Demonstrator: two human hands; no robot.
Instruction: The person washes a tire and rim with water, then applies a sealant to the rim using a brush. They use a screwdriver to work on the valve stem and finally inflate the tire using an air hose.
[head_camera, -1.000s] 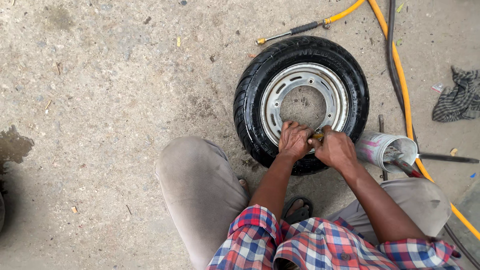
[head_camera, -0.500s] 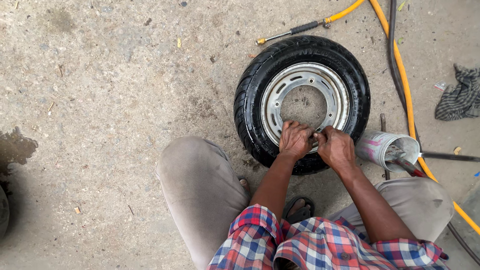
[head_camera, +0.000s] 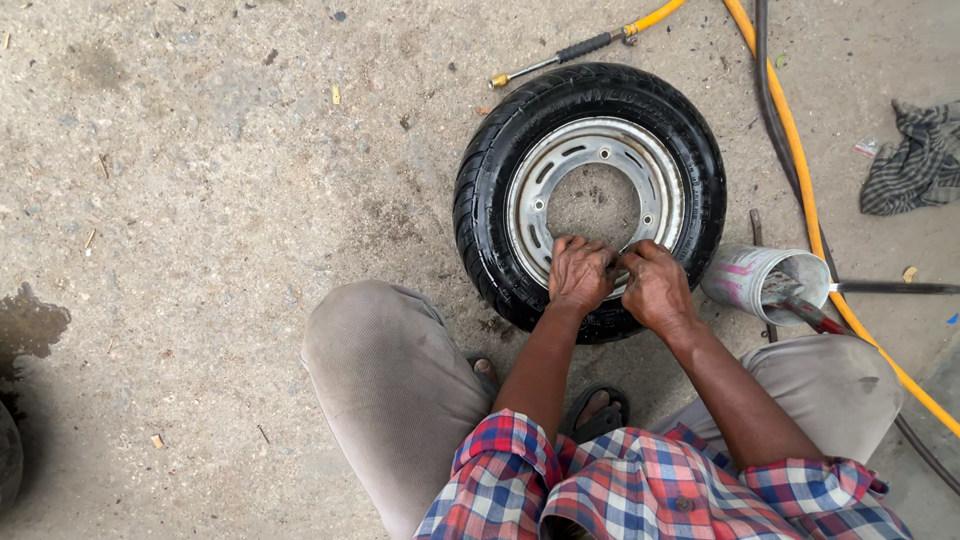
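Left hand (head_camera: 580, 272) and right hand (head_camera: 655, 285) sit side by side, fingers curled and pressed on the near edge of the rim (head_camera: 597, 200); whether they pinch anything small cannot be told, the fingertips hide it. Rim is dull grey steel, round, slotted, with a big centre hole, set in one glossy black ribbed tyre (head_camera: 590, 195) lying flat on rough, stained concrete (head_camera: 200, 200), just ahead of the person's knees. Just right of the tyre, one white plastic cup (head_camera: 765, 280) on its side with a tool in it. One yellow hose (head_camera: 800, 200) curves past behind, ending in a metal nozzle (head_camera: 555, 58). One dark cable beside it. One striped rag (head_camera: 915, 160) far right. Two grey trouser knees, checked shirt, one sandal (head_camera: 595, 415).
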